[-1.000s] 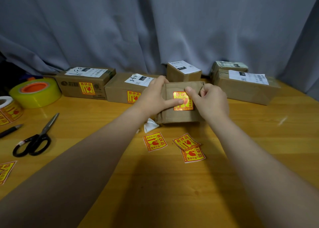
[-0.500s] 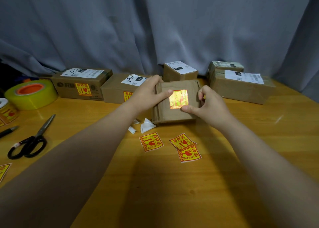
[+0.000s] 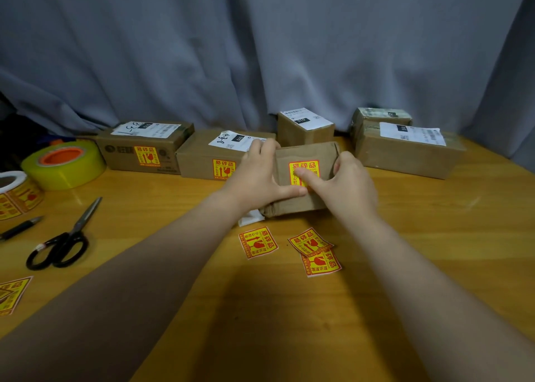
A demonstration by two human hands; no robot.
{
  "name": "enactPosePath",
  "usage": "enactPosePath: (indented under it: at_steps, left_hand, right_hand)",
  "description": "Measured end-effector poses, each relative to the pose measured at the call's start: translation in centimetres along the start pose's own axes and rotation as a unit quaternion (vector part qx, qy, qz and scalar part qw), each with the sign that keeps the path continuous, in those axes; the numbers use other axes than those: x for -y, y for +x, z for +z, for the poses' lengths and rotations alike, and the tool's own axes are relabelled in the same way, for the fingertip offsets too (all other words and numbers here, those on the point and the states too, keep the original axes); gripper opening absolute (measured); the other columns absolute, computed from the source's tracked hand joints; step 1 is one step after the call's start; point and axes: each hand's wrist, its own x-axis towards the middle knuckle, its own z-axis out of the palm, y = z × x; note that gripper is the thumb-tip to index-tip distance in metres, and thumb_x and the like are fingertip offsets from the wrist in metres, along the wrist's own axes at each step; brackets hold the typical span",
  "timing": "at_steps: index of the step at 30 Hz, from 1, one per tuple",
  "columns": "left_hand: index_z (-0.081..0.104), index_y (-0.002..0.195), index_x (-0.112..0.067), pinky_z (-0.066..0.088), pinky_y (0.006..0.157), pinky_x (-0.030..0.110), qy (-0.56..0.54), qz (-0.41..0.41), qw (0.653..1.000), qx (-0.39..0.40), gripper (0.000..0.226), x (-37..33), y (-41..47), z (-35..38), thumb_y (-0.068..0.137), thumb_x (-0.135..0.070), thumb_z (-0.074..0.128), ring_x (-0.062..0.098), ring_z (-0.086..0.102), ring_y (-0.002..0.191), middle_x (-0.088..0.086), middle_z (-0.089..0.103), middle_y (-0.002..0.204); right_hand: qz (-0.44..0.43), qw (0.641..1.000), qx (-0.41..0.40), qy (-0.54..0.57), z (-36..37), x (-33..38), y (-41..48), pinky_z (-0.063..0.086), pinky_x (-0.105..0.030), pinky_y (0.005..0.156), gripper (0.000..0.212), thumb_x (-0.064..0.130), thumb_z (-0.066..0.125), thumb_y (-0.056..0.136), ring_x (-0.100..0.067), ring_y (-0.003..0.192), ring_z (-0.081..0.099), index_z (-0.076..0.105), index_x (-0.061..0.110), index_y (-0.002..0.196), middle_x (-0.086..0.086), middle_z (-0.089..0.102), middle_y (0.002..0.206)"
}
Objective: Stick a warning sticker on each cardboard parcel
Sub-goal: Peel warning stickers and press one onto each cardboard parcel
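Note:
A small brown parcel (image 3: 314, 151) stands tilted on the wooden table (image 3: 434, 237), with a yellow-and-red warning sticker (image 3: 307, 166) on the face turned to me. My left hand (image 3: 254, 176) grips its left side, the thumb lying along the face just under the sticker. My right hand (image 3: 350, 184) grips the right side, and its thumb presses on the sticker. Three loose stickers (image 3: 258, 242) (image 3: 309, 241) (image 3: 321, 264) lie in front of the parcel. Two parcels at the back left (image 3: 139, 147) (image 3: 199, 158) carry stickers.
Three more parcels (image 3: 301, 132) (image 3: 405, 155) (image 3: 379, 115) stand at the back against the grey curtain. On the left lie a yellow tape roll (image 3: 63, 164), a sticker roll (image 3: 17, 193), scissors (image 3: 63, 239), a pen (image 3: 20, 228) and another sticker (image 3: 10, 294). White backing paper (image 3: 250, 218) sits under my left wrist.
My right thumb has come back from the parcel's lower right corner onto the sticker. The sticker face, washed out by glare half a second ago, now reads plainly.

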Motion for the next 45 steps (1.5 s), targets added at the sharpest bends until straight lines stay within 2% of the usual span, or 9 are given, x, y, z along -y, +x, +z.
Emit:
enactPosePath:
  at_steps: [4, 7, 15, 19, 23, 25, 30, 38, 45]
  left_hand:
    - [0.046, 0.099, -0.022, 0.037, 0.074, 0.027, -0.021, 0.048, 0.998, -0.042, 0.032, 0.4, -0.2, -0.3, 0.084, -0.047, 0.059, 0.014, 0.046, 0.095, -0.006, 0.044, 0.099]
    - [0.048, 0.092, -0.021, 0.031, 0.069, 0.025, -0.027, 0.057, 0.996, -0.060, 0.016, 0.1, -0.4, -0.7, 0.093, -0.037, 0.047, 0.014, 0.048, 0.088, -0.005, 0.046, 0.093]
    - [0.054, 0.112, -0.011, 0.029, 0.090, 0.011, -0.109, 0.086, 0.975, -0.173, 0.036, -1.8, -1.6, -4.1, 0.085, -0.031, 0.064, 0.004, 0.040, 0.105, -0.003, 0.040, 0.115]
    - [0.050, 0.113, -0.016, 0.025, 0.102, 0.019, -0.085, 0.019, 0.974, -0.211, 0.051, -0.1, -2.4, -8.8, 0.073, -0.038, 0.074, 0.007, 0.033, 0.117, 0.002, 0.033, 0.129]
    - [0.048, 0.117, -0.024, 0.033, 0.102, 0.028, -0.027, -0.042, 0.991, -0.123, 0.060, 3.5, -4.6, -11.8, 0.067, -0.041, 0.077, 0.014, 0.040, 0.115, 0.003, 0.037, 0.128]
    - [0.051, 0.119, -0.026, 0.034, 0.103, 0.030, -0.006, -0.057, 0.992, -0.114, 0.060, 5.4, -5.9, -12.7, 0.066, -0.041, 0.078, 0.017, 0.041, 0.118, 0.003, 0.038, 0.128]
    - [0.055, 0.126, -0.025, 0.029, 0.109, 0.041, 0.076, -0.084, 0.985, -0.128, 0.059, 9.3, -8.0, -13.2, 0.072, -0.040, 0.075, 0.028, 0.034, 0.127, 0.009, 0.042, 0.130]
    - [0.038, 0.139, -0.023, 0.008, 0.115, 0.050, 0.316, -0.093, 0.941, -0.074, 0.052, 11.4, -5.4, -10.3, 0.091, -0.033, 0.055, 0.030, 0.033, 0.134, 0.007, 0.045, 0.140]
    - [0.049, 0.126, -0.007, 0.021, 0.112, 0.050, 0.248, -0.033, 0.957, -0.144, 0.044, 8.2, -3.8, -7.9, 0.083, -0.014, 0.055, 0.035, 0.035, 0.127, 0.017, 0.046, 0.132]
  right_hand:
    - [-0.005, 0.999, -0.020, 0.032, -0.4, -0.7, -0.1, 0.028, -0.032, 0.049, 0.058, 0.068, 0.060, 0.072, -0.019, 0.061, 0.045, 0.038, 0.015, 0.066, 0.003, 0.045, 0.061]
    - [0.016, 0.997, -0.046, 0.066, -0.4, -0.7, -0.4, 0.035, -0.033, 0.053, 0.055, 0.064, 0.055, 0.079, -0.024, 0.062, 0.052, 0.040, 0.015, 0.060, 0.000, 0.049, 0.057]
    - [-0.027, 0.973, -0.128, 0.191, -3.5, 2.8, -2.0, 0.033, -0.029, 0.061, 0.041, 0.044, 0.070, 0.078, -0.017, 0.068, 0.047, 0.040, 0.016, 0.086, 0.013, 0.045, 0.069]
    - [-0.077, 0.957, -0.025, 0.279, -2.6, 6.9, -2.4, 0.045, -0.013, 0.066, 0.039, 0.030, 0.069, 0.082, 0.003, 0.079, 0.057, 0.040, 0.028, 0.108, 0.016, 0.057, 0.087]
    - [-0.070, 0.944, 0.093, 0.308, 0.8, 9.3, -2.4, 0.054, -0.031, 0.084, 0.038, 0.022, 0.063, 0.088, -0.011, 0.099, 0.063, 0.047, 0.026, 0.122, -0.001, 0.067, 0.111]
    - [-0.066, 0.933, 0.155, 0.319, 2.6, 10.5, -2.7, 0.054, -0.026, 0.080, 0.041, 0.018, 0.059, 0.090, -0.014, 0.103, 0.063, 0.043, 0.025, 0.128, -0.004, 0.066, 0.115]
    - [-0.054, 0.924, 0.249, 0.287, 6.9, 12.8, -3.2, 0.044, -0.036, 0.102, 0.045, 0.012, 0.051, 0.094, -0.021, 0.120, 0.055, 0.039, 0.016, 0.137, -0.011, 0.059, 0.128]
    - [-0.059, 0.926, 0.308, 0.210, 8.8, 13.1, -2.3, 0.033, -0.031, 0.108, 0.048, 0.009, 0.045, 0.096, -0.020, 0.135, 0.038, 0.034, 0.014, 0.142, -0.008, 0.043, 0.144]
    - [-0.141, 0.949, 0.253, 0.123, 6.6, 9.8, -0.3, 0.038, -0.025, 0.100, 0.039, 0.013, 0.055, 0.091, -0.017, 0.123, 0.050, 0.051, 0.015, 0.130, -0.005, 0.056, 0.131]
